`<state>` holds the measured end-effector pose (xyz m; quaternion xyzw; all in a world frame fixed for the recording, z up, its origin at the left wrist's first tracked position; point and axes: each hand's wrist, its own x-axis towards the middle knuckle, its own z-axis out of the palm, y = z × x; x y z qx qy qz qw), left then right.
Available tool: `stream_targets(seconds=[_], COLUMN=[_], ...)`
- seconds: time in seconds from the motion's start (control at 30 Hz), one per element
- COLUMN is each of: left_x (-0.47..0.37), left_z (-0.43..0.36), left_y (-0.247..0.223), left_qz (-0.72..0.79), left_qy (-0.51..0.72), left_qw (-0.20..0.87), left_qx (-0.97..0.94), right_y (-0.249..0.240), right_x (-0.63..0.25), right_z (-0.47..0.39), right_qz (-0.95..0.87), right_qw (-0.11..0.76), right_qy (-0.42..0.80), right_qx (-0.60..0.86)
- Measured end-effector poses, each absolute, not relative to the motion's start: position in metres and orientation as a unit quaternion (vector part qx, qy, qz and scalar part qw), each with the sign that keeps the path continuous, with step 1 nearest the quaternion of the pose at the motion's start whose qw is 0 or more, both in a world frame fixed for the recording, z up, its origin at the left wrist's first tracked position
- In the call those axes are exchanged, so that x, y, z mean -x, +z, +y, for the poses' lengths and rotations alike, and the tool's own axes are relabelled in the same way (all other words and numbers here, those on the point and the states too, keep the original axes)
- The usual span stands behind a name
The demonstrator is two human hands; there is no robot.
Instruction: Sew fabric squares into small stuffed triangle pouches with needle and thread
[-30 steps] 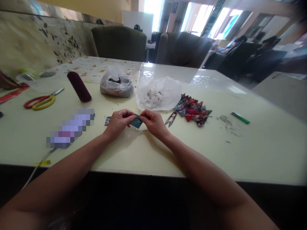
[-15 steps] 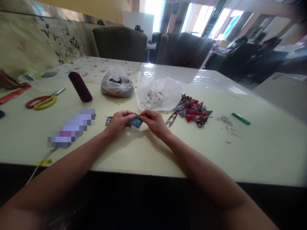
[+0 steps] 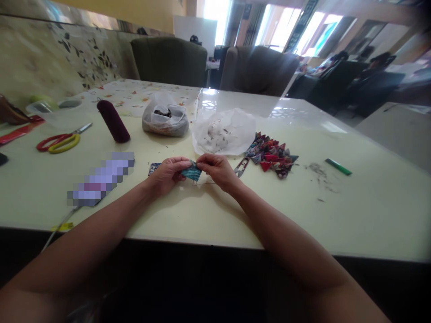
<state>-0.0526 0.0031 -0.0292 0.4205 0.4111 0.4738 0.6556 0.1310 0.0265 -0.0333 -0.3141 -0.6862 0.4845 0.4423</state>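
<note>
A small piece of teal patterned fabric point(image 3: 191, 172) is held up between my two hands, just above the table. My left hand point(image 3: 169, 174) pinches it from the left with thumb and fingers. At its upper right edge, the thumb and fingertips of my right hand point(image 3: 217, 169) are closed on the cloth; whether a needle is in them cannot be made out. A thin thread point(image 3: 204, 183) hangs below the cloth toward my right hand. Another patterned fabric piece point(image 3: 154, 168) lies partly behind my left hand. Thread snips point(image 3: 241, 167) rest just right of my right hand.
Folded fabric triangles point(image 3: 272, 154) lie in a pile to the right, near loose dark threads and a green tube-like object point(image 3: 338, 166). Behind my hands are a white plastic sheet point(image 3: 224, 130) and a plastic bag point(image 3: 164, 121). Scissors point(image 3: 59, 142) and a maroon cylinder point(image 3: 113, 121) are left.
Both hands stay at nearly the same spot. The teal fabric has turned slightly, showing more of its face, and my right hand has shifted a little.
</note>
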Motion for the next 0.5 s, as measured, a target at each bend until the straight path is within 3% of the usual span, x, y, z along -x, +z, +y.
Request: stream_targets(seconds=[0.23,0.5], left_x=[0.0509,0.0474], left_z=[0.0015,0.0014], left_y=[-0.0298,-0.0307], left_qz=[0.432,0.436], left_qy=[0.462,0.522], left_qw=[0.643,0.541], left_qx=[-0.432,-0.494], right_y=[-0.0354,-0.0366], right_x=[-0.1289,-0.1289], right_z=[0.0233,0.0186], right_qz=[-0.726,-0.724], right_qw=[0.438,0.451], right_qy=[0.413,0.359], right_qx=[0.333,0.378])
